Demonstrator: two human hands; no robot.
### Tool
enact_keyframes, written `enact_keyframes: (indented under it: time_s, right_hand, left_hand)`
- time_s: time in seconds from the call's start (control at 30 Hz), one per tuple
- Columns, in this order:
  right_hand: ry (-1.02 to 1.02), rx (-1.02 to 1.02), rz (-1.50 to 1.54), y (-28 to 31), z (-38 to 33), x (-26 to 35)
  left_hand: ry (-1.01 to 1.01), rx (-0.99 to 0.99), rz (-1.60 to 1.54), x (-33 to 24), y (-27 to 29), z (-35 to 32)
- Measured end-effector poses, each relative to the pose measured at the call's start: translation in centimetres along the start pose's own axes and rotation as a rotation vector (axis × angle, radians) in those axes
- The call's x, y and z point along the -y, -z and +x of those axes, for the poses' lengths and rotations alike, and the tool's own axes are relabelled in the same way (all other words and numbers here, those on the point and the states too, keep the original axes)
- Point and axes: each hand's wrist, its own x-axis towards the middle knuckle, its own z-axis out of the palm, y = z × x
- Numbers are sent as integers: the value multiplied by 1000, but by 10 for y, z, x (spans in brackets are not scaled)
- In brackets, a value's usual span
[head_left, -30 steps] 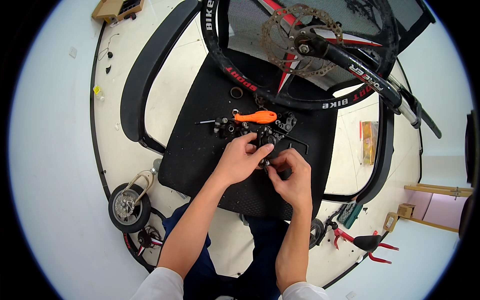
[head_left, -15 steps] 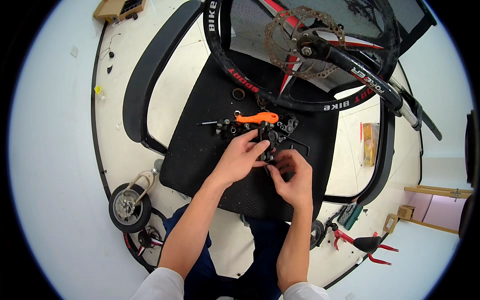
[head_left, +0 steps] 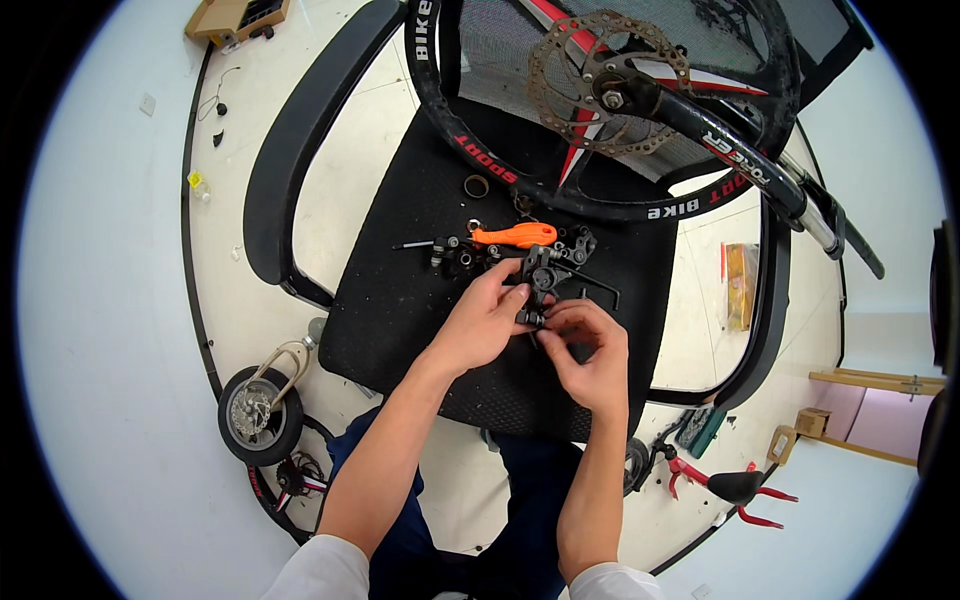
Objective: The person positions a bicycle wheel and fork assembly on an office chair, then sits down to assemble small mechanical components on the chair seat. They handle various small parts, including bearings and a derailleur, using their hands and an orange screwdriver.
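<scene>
Over the black chair seat (head_left: 390, 330), my left hand (head_left: 482, 318) grips a black bicycle brake caliper (head_left: 541, 279) between thumb and fingers. At the caliper's lower end, my right hand (head_left: 590, 350) has thumb and fingertips pinched together; whatever they hold is too small and hidden to make out. Just beyond lies an orange-handled screwdriver (head_left: 515, 236), its shaft pointing left. An L-shaped hex key (head_left: 605, 288) rests right of the caliper. Several small dark metal parts (head_left: 440, 252) are scattered around the screwdriver, and a metal ring (head_left: 476, 187) sits farther off.
A bicycle wheel (head_left: 600, 207) with a rusty brake disc (head_left: 560, 90) and a black fork (head_left: 720, 140) leans across the chair's back. Armrests (head_left: 275, 190) flank the seat. Small wheel (head_left: 258, 415) lies on the floor left; a red frame part (head_left: 690, 470) lies right.
The caliper has turned in my left hand, so more of its broad round side shows. My right hand has shifted very slightly right, still pinching at its lower end.
</scene>
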Motion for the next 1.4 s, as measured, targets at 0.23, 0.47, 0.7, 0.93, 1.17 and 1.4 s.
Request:
enact_keyframes:
  time_s: [0.23, 0.47, 0.7, 0.93, 1.17, 1.4]
  right_hand:
    - [-39, -94, 75, 1, 1, -8]
    - [-260, -77, 22, 0, -1, -6]
    - [-20, -61, -17, 3, 1, 2]
    - [-78, -107, 126, 2, 1, -3]
    - [-256, -87, -253, -9, 3, 3]
    - [-271, -129, -62, -14, 3, 6]
  left_hand:
    - [-15, 8, 4, -2, -2, -1]
    - [-2, -1, 5, -3, -3, -2]
    - [50, -23, -31, -4, -6, -4]
    - [8, -3, -72, -1, -5, -1]
    - [-123, -22, 81, 3, -12, -3]
    - [-152, -47, -22, 6, -11, 0]
